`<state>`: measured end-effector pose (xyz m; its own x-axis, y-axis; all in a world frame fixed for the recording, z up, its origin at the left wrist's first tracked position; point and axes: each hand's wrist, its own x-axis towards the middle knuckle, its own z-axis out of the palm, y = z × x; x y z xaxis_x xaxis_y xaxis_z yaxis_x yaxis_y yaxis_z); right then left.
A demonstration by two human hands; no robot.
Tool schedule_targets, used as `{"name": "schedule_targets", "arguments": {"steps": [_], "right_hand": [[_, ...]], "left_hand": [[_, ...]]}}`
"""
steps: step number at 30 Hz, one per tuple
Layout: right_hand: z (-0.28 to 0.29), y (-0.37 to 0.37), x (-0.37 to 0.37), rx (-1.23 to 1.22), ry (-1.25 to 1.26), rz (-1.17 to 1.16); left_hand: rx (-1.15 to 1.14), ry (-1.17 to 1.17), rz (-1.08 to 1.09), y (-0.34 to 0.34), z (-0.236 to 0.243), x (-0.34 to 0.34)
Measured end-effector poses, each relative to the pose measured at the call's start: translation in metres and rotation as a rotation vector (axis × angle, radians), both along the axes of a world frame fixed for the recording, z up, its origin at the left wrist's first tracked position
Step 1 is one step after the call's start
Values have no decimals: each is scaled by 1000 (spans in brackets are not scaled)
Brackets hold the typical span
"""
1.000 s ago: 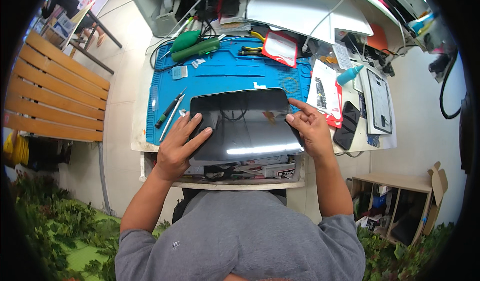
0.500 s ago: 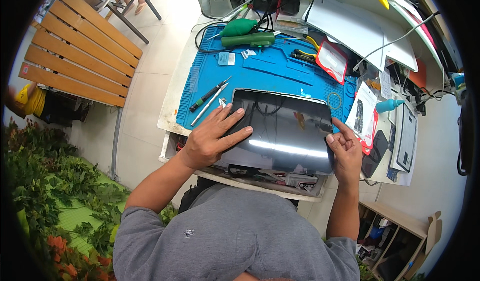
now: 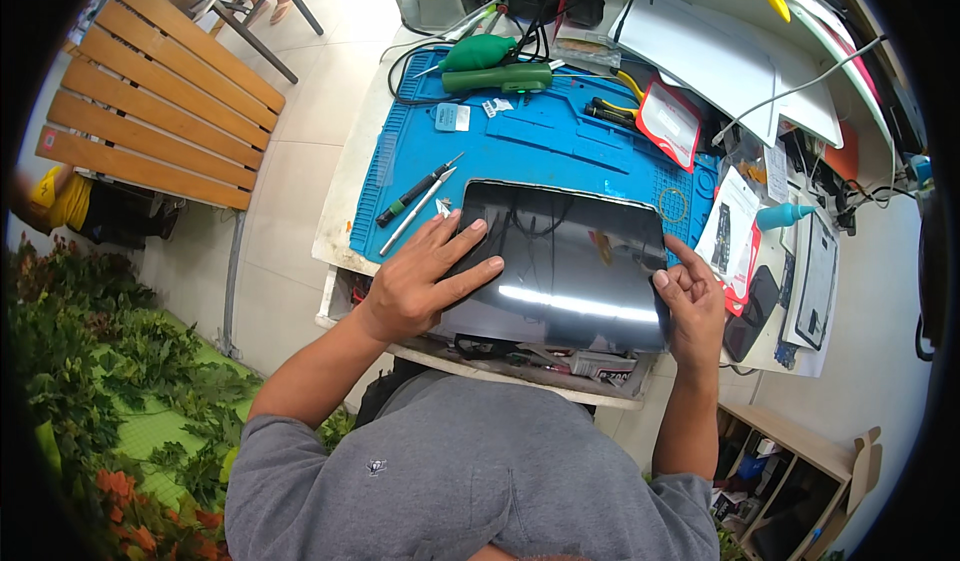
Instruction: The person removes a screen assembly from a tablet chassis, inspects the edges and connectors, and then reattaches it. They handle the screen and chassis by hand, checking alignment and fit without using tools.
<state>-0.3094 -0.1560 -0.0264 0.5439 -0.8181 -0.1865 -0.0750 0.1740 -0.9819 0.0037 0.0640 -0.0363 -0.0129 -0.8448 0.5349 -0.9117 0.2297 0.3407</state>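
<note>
ok, biggest 1st: white bench (image 3: pixel 338 231), blue mat (image 3: pixel 525 151) on top, open drawer (image 3: pixel 525 380) on the near side. dark panel (image 3: pixel 560 251), prob. a tablet screen, is glossy side up over the mat's near edge, near end out above the drawer; can't tell if it rests or is held up. left hand (image 3: pixel 410 281) lies on its left side, fingers spread; right hand (image 3: pixel 697 306) pinches the right edge, thumb on top, underside hidden. green-black driver (image 3: pixel 415 196) & thin silver tool (image 3: pixel 418 211) lie side by side just left of it, untouched. step in hand, i'd judge: steadying the panel two-handed; next move calls for even support both sides, no flexing imo. vs 1 s ago: view's swung, bench + panel further right in pic, hold abt the same.
</note>
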Motion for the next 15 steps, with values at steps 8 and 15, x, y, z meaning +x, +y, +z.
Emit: {"name": "schedule_targets", "arguments": {"steps": [8,15], "right_hand": [[3,10,6,99,-46,-23],[3,12,6,83,-27,-15]], "left_hand": [[21,-18,0,1,-3,0],[158,-71,-46,10,28,12]]}}
